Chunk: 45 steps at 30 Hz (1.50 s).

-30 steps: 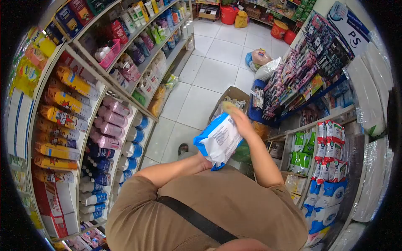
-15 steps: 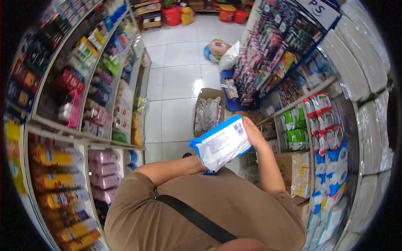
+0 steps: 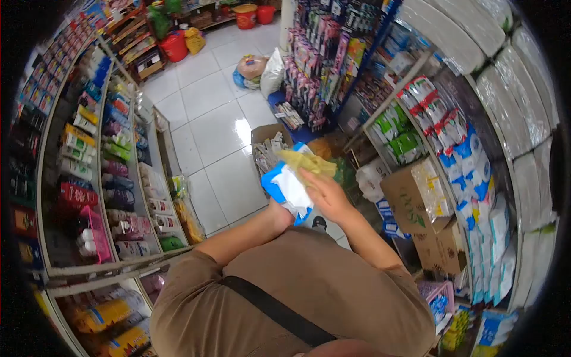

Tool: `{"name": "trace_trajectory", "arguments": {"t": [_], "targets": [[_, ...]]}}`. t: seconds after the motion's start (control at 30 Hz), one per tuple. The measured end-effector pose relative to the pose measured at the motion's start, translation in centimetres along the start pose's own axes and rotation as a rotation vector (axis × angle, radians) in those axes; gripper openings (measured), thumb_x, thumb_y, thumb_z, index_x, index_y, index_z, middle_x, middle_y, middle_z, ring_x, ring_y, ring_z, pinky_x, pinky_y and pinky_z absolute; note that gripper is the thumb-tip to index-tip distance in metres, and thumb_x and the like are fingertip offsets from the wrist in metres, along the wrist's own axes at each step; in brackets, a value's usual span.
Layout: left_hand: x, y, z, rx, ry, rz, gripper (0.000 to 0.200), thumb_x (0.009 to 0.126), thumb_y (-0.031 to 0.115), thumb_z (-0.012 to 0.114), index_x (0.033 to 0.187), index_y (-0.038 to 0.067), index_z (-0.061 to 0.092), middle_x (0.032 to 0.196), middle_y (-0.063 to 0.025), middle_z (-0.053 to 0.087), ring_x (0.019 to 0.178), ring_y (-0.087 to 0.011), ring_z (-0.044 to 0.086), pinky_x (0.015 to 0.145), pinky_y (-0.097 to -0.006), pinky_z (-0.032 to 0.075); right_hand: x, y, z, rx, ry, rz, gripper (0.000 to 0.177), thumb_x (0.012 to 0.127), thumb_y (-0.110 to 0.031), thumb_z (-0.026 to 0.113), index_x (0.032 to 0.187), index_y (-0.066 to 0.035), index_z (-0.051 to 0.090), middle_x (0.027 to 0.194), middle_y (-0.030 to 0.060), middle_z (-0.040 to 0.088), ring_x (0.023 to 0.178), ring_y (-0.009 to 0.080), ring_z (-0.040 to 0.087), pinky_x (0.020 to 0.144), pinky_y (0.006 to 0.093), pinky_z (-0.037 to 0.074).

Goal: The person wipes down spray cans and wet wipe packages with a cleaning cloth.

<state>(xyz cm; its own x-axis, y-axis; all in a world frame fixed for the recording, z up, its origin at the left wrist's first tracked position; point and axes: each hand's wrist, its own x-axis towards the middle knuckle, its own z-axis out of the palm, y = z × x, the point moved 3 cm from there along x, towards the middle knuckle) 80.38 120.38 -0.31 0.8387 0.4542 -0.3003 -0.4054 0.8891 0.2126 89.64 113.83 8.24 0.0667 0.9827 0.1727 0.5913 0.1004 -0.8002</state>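
Note:
A blue and white packet (image 3: 292,189) is held in front of my chest, tilted, with its white face up. My left hand (image 3: 282,215) grips its lower left edge, the fingers partly hidden under the packet. On the packet's upper right part lies a crumpled yellow cloth (image 3: 306,162). My right hand (image 3: 326,195) holds this cloth against the packet, its fingers bent over it.
Shelves of bottles (image 3: 122,178) run along the left. On the right stand shelves with green packets (image 3: 405,146) and cardboard boxes (image 3: 410,196). An open carton (image 3: 267,132) sits on the tiled floor (image 3: 208,137) ahead, near a blue rack of hanging goods (image 3: 315,59).
My right hand has left the packet's right end and now has a yellow cloth on it. The packet has turned and its printed text no longer shows. The view has swung to the right.

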Motion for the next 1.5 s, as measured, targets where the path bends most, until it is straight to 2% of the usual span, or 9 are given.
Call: {"name": "trace_trajectory", "arguments": {"t": [0.13, 0.43, 0.73, 0.93, 1.2, 1.27, 1.4, 1.43, 1.5], "targets": [[-0.6, 0.5, 0.4, -0.023, -0.006, -0.124, 0.037, 0.089, 0.037, 0.038, 0.117, 0.014, 0.049, 0.115, -0.0064, 0.055, 0.102, -0.0214, 0.054, 0.088, -0.038, 0.044, -0.6, -3.3, 1.4, -0.185, -0.065, -0.353, 0.034, 0.08, -0.022, 0.056, 0.113, -0.014, 0.057, 0.125, 0.01, 0.048, 0.118, 0.035, 0.04, 0.094, 0.0434, 0.033], [-2.2, -0.2, 0.4, -0.146, 0.154, -0.318, 0.034, 0.089, 0.037, 0.037, 0.111, 0.015, 0.052, 0.11, -0.0061, 0.057, 0.097, -0.0209, 0.056, 0.083, -0.0375, 0.046, 2.3, -3.4, 2.2, -0.476, 0.008, -0.249, 0.029, 0.079, -0.022, 0.058, 0.106, -0.013, 0.061, 0.129, 0.0107, 0.044, 0.121, 0.0383, 0.036, 0.097, 0.043, 0.032], [-0.1, -2.4, -6.7, -0.362, -0.02, -0.256, 0.038, 0.088, 0.042, 0.04, 0.105, 0.011, 0.054, 0.101, -0.0087, 0.06, 0.089, -0.0244, 0.059, 0.076, -0.0374, 0.049, 1.5, 8.5, 3.4, 0.212, 0.189, 0.352, 0.036, 0.087, -0.025, 0.05, 0.116, -0.004, 0.052, 0.12, 0.0205, 0.049, 0.113, 0.0316, 0.047, 0.093, 0.0334, 0.036], [-0.7, -0.3, -3.8, -0.175, 0.048, -0.158, 0.043, 0.087, 0.044, 0.039, 0.111, 0.01, 0.052, 0.107, -0.0105, 0.058, 0.093, -0.0258, 0.058, 0.08, -0.0402, 0.048, -0.7, 8.6, 6.0, 0.677, 0.44, 0.528, 0.045, 0.092, -0.02, 0.043, 0.133, -0.004, 0.033, 0.122, 0.0115, 0.047, 0.11, 0.0169, 0.045, 0.092, 0.0278, 0.036], [0.5, 1.3, -3.9, -0.043, -0.177, -0.275, 0.055, 0.087, 0.044, 0.043, 0.127, 0.006, 0.041, 0.116, -0.0117, 0.053, 0.101, -0.0232, 0.054, 0.085, -0.0385, 0.046, -1.1, 3.6, 4.6, 1.016, 0.571, 0.361, 0.047, 0.093, -0.02, 0.04, 0.135, -0.003, 0.025, 0.129, 0.0119, 0.04, 0.116, 0.0173, 0.04, 0.098, 0.0304, 0.031], [-0.5, 2.4, -1.1, 0.218, -0.072, -0.047, 0.051, 0.088, 0.039, 0.044, 0.126, 0.005, 0.042, 0.114, -0.0111, 0.054, 0.099, -0.0216, 0.055, 0.084, -0.0345, 0.046, -1.4, 4.4, 4.5, 1.182, 0.599, 0.272, 0.049, 0.093, -0.025, 0.042, 0.133, 0.0, 0.028, 0.13, 0.0123, 0.038, 0.117, 0.0187, 0.038, 0.099, 0.0304, 0.029], [-0.4, 4.7, 1.1, 0.197, -0.196, 0.137, 0.045, 0.09, 0.034, 0.046, 0.123, 0.004, 0.043, 0.116, -0.0085, 0.052, 0.1, -0.0176, 0.052, 0.082, -0.0274, 0.046, -1.2, 2.0, 1.8, 0.522, 0.281, 0.342, 0.046, 0.089, -0.029, 0.048, 0.126, -0.002, 0.039, 0.131, 0.0151, 0.035, 0.117, 0.0216, 0.037, 0.096, 0.0328, 0.031], [-0.1, 5.2, 1.1, 0.164, -0.249, 0.149, 0.045, 0.09, 0.034, 0.046, 0.123, 0.005, 0.043, 0.117, -0.0082, 0.051, 0.101, -0.0179, 0.051, 0.083, -0.0271, 0.045, -0.9, 0.8, 0.8, 0.298, 0.274, 0.219, 0.047, 0.088, -0.027, 0.05, 0.126, -0.002, 0.039, 0.129, 0.0148, 0.035, 0.116, 0.0234, 0.038, 0.097, 0.0329, 0.031], [-0.3, 5.9, 2.0, 0.535, -0.353, 0.53, 0.045, 0.091, 0.036, 0.043, 0.125, 0.006, 0.041, 0.118, -0.008, 0.05, 0.103, -0.0189, 0.051, 0.084, -0.0267, 0.045, -0.4, -1.4, -0.8, -0.152, 0.254, -0.021, 0.05, 0.085, -0.024, 0.055, 0.127, -0.003, 0.038, 0.126, 0.0143, 0.036, 0.114, 0.0271, 0.04, 0.097, 0.033, 0.031]]}}
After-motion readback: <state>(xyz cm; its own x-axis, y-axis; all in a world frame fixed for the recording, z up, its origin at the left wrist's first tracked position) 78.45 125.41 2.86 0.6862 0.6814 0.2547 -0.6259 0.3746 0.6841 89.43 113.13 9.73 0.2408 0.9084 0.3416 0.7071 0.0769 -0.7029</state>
